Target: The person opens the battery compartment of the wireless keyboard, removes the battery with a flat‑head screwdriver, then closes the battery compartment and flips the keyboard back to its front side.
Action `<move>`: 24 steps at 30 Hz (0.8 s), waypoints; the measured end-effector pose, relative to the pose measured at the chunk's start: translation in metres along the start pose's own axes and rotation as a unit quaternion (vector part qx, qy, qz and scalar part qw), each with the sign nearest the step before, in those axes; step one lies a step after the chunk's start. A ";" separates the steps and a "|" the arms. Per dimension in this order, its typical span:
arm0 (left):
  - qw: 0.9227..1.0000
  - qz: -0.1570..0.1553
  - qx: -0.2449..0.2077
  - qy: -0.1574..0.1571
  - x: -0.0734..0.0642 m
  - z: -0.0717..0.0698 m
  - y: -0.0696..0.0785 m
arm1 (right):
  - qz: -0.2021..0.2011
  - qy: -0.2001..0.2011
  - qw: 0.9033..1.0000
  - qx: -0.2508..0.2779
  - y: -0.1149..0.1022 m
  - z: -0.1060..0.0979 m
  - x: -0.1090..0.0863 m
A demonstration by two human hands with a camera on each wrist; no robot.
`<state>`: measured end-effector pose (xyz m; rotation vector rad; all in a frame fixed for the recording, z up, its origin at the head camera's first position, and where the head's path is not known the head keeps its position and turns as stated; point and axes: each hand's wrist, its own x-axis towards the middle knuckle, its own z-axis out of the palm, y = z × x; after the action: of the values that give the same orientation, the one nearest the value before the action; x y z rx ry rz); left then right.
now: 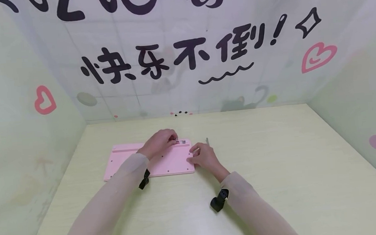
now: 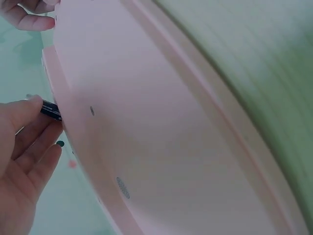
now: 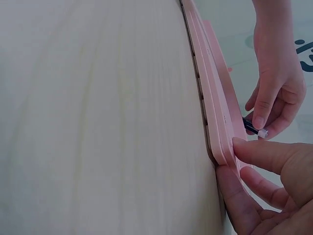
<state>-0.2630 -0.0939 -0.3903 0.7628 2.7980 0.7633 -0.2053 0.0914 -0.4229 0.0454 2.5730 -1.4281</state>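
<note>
A pink keyboard (image 1: pixel 174 162) lies face down on the table, its screw-dotted back upward. At its far right edge is a small recess (image 1: pixel 183 142) with printed labels. My left hand (image 1: pixel 161 142) pinches a black battery (image 2: pixel 50 110) between thumb and fingers at that far edge. The silver end of the battery (image 3: pixel 263 132) shows in the right wrist view. Thumb above and finger beneath, my right hand (image 1: pixel 205 156) grips the right-hand end of the keyboard. How far the battery sits in the recess is hidden.
A thin grey piece (image 1: pixel 207 141) lies just beyond my right hand; its kind is too small to tell. The pale wooden table (image 1: pixel 292 161) is bounded by fabric walls on the left, right and back. Both wrists wear black cameras (image 1: pixel 218 201).
</note>
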 end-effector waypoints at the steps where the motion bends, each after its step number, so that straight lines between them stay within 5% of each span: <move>1: 1.000 -0.001 -0.004 -0.001 0.000 0.000 0.000 | 0.000 0.000 1.000 -0.001 0.000 0.000 0.000; 11: 0.999 -0.010 -0.052 0.011 0.003 -0.009 -0.001 | 0.000 0.001 1.000 0.004 0.001 0.000 0.000; 24: 0.999 -0.017 -0.031 0.016 -0.003 -0.025 -0.004 | -0.002 0.004 1.000 0.004 0.000 0.001 0.000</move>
<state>-0.2693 -0.1095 -0.3710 0.6969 2.7944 0.8585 -0.2048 0.0905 -0.4229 0.0462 2.5762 -1.4422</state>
